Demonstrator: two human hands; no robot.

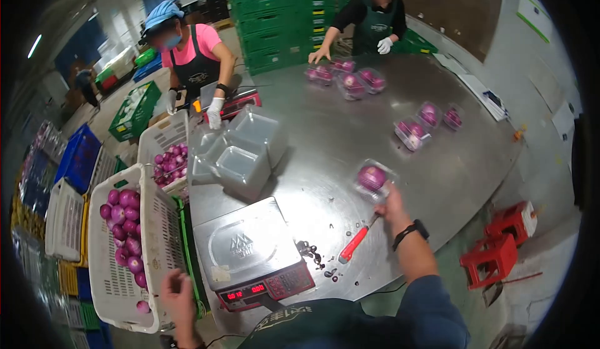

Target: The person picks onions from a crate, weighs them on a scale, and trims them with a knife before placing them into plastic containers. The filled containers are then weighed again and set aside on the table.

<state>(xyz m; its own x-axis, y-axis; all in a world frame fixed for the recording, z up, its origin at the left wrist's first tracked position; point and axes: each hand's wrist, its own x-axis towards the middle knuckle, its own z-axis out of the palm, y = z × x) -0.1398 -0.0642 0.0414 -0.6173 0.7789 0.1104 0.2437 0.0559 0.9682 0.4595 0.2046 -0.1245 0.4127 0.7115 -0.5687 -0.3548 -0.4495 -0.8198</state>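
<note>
My right hand point(394, 204) grips the near edge of a clear plastic box point(375, 193) on the steel table; purple onions point(372, 176) fill it. Just below that hand lies a red-handled knife point(354, 244), its blade pointing toward my wrist. At lower left, my left hand point(179, 296) hangs beside the white crate point(164, 224), fingers loosely curled and apart, with nothing visible in them. Several loose purple onions point(128, 224) lie inside this crate. Between my hands sits a digital scale point(253, 243) with a bare metal plate and lit red digits.
Stacked clear boxes point(240, 164) stand beyond the scale. Filled onion boxes point(412, 133) sit farther right and at the back. Dark scraps point(312, 253) lie by the scale. Two gloved co-workers stand across the steel table point(325, 124). Red stools point(490, 258) are at right.
</note>
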